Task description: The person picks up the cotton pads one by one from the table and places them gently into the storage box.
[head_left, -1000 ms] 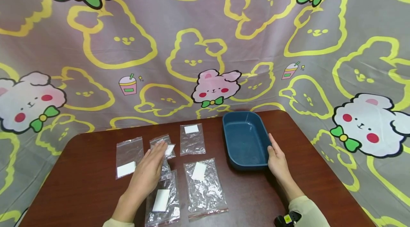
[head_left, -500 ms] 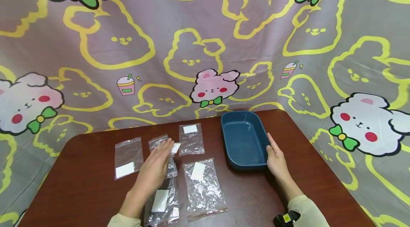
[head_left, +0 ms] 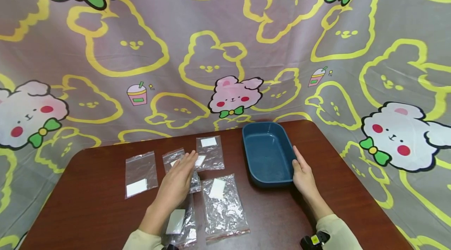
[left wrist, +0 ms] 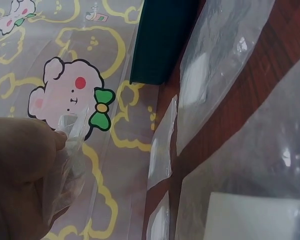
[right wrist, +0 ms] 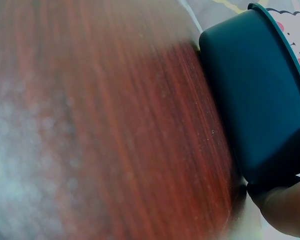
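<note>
Our left hand [head_left: 177,179] pinches a clear bag [left wrist: 72,170] to the left of the blue tray [head_left: 270,160], with a flat bag [head_left: 225,209] lying between them. Our right hand [head_left: 304,175], well apart, lays straight fingers against the blue tray's right wall. We judge the clear bag could slip from a loose pinch or snag the flat bag if carried low.

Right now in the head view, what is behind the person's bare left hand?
Behind the left hand, the top of a clear plastic zip bag and a sliver of white label show. Most of that bag's lower part is covered and unseen.
</note>
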`<action>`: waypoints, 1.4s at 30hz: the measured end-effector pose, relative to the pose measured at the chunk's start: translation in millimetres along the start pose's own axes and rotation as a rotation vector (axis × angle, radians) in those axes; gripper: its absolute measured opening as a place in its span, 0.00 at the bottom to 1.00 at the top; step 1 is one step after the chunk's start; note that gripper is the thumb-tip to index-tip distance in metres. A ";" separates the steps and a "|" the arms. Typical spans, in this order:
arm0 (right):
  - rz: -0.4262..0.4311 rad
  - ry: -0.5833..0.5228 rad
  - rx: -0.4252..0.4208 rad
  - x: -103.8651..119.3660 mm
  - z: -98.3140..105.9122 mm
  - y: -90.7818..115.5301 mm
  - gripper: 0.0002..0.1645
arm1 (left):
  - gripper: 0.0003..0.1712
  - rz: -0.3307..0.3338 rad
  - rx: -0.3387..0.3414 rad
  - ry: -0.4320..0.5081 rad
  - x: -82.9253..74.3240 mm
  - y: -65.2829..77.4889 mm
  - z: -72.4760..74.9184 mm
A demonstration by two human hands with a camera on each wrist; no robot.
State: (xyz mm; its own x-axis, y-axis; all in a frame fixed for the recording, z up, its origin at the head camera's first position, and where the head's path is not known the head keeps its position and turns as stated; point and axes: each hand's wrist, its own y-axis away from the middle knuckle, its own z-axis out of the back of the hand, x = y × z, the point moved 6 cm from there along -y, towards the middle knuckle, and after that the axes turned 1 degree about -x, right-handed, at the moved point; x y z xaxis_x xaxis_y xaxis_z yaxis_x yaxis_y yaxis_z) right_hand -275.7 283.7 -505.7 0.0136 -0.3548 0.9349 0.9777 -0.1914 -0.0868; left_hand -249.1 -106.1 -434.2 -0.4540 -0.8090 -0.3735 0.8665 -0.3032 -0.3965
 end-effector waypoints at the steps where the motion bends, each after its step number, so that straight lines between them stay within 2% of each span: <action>1: 0.001 0.001 -0.001 -0.1 -0.1 0.0 0.32 | 0.24 -0.002 0.001 0.002 -0.9 -0.9 -0.5; 25: -0.002 0.005 -0.005 0.5 0.3 -0.5 0.32 | 0.24 -0.029 0.048 0.026 -19.4 -19.9 -14.2; 42: -0.007 0.006 -0.005 -0.5 -0.4 -0.7 0.32 | 0.23 -0.074 -0.010 0.064 -36.9 -34.1 -23.9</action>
State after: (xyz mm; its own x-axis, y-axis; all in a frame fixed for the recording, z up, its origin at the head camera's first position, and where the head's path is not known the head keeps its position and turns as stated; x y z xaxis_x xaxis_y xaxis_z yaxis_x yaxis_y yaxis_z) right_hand -276.5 283.7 -506.3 0.0053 -0.3587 0.9335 0.9766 -0.1989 -0.0819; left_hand -266.8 -53.8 -427.0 -0.5294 -0.7504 -0.3958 0.8281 -0.3557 -0.4332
